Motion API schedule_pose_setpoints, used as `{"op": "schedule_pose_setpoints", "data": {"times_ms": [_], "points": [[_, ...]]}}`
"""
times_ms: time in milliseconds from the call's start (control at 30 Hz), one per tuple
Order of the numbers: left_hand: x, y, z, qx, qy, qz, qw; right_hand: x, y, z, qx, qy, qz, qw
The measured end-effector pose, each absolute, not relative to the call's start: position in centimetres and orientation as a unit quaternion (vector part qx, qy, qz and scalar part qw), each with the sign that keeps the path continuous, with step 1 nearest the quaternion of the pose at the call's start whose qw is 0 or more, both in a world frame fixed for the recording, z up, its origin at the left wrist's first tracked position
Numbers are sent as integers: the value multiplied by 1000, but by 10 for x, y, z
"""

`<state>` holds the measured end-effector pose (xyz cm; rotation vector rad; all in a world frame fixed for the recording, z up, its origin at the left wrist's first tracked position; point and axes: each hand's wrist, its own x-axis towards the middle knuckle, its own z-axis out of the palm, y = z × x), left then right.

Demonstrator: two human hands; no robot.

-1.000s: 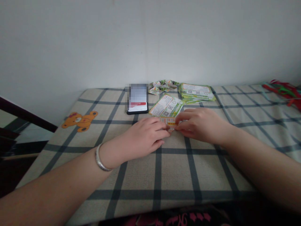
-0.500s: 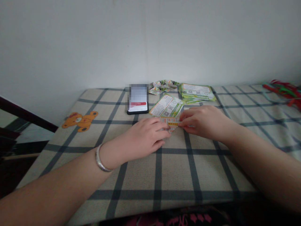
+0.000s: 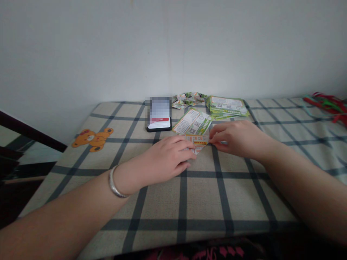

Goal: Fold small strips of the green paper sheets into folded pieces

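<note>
A small folded printed paper [image 3: 200, 141] lies on the checked cloth [image 3: 206, 195] between my hands. My left hand [image 3: 165, 159], with a silver bangle on its wrist, rests on the paper's left part with fingers curled down onto it. My right hand [image 3: 238, 139] pinches the paper's right edge with fingertips pressed together. Most of the paper is hidden under the fingers.
A green and white leaflet [image 3: 193, 122] lies just behind the hands, a stack of similar leaflets [image 3: 227, 106] farther back, and several folded paper pieces [image 3: 187, 98] by the wall. A black phone [image 3: 159, 115] lies back left. Red and green ribbons [image 3: 329, 104] sit far right. A bear print [image 3: 92, 137] marks the cloth's left.
My right hand has slid to the right along the folded paper, from over its middle to its right edge. My left hand has stayed in place on the paper.
</note>
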<state>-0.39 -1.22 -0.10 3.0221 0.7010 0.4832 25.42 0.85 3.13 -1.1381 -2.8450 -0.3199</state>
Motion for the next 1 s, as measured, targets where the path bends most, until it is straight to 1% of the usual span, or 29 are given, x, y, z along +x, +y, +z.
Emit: {"op": "schedule_pose_setpoints", "data": {"times_ms": [200,367,667,800,1000], "points": [[-4,-12,3,961,228,153,30,253,10,25,-355,-927,-101,58],[-6,-9,3,962,215,161,57,249,12,23,-327,-933,-133,65],[-6,-6,-3,959,210,181,64,247,12,20,-295,-942,-146,72],[-7,-7,-2,960,214,174,51,247,11,20,-283,-943,-156,76],[-7,-7,2,965,202,164,-21,245,11,22,-259,-947,-170,81]]}}
